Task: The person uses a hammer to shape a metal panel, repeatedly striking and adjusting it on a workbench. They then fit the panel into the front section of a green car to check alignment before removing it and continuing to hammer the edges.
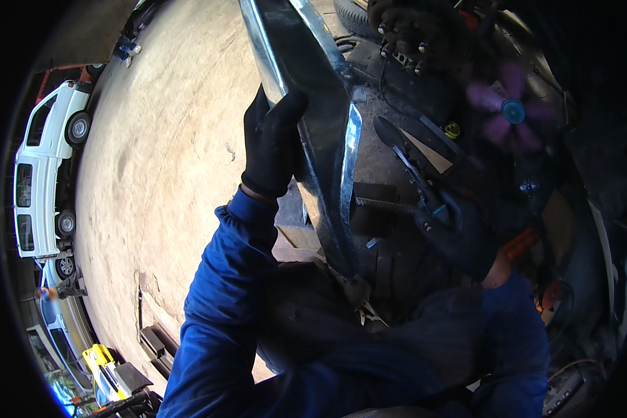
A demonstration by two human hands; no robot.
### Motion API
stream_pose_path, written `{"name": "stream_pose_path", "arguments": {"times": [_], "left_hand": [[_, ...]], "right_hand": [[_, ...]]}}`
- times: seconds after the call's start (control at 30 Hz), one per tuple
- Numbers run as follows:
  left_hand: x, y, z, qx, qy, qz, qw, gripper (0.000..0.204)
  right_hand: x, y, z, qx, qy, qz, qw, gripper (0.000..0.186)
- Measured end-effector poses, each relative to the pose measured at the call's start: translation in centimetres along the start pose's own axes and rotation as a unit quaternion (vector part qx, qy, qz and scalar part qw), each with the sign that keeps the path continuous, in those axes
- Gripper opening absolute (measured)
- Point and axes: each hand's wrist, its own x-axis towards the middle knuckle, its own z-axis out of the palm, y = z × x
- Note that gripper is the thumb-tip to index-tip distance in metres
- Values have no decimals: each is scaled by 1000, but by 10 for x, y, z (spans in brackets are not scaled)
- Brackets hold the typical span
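Observation:
My left hand (273,143), in a black glove, is closed on the left edge of a long bent sheet-metal panel (320,90). The panel is dark and glossy with bright folded edges. It runs from the top of the view down to my lap, widening and then tapering. To its right, apart from it, my right hand (460,233) is gloved too and wrapped round a slim metal hand tool (419,182). That tool has a silvery front part pointing up and left, and a dark grip. Shadow hides its exact kind.
A fan with pink blades (513,111) is at the right, its blades blurred. Beyond the panel are a dark wheel hub (414,35) and a tyre (355,15). A white van (45,167) stands at far left across the concrete floor (153,139). An orange object (521,244) lies beside my right wrist.

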Motion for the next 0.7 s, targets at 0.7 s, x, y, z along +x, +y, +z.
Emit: {"name": "stream_pose_path", "arguments": {"times": [0.7], "left_hand": [[-2,-1,11,72,-30,-8,997,51]], "right_hand": [[3,-19,-10,8,-3,21,1000,59]]}}
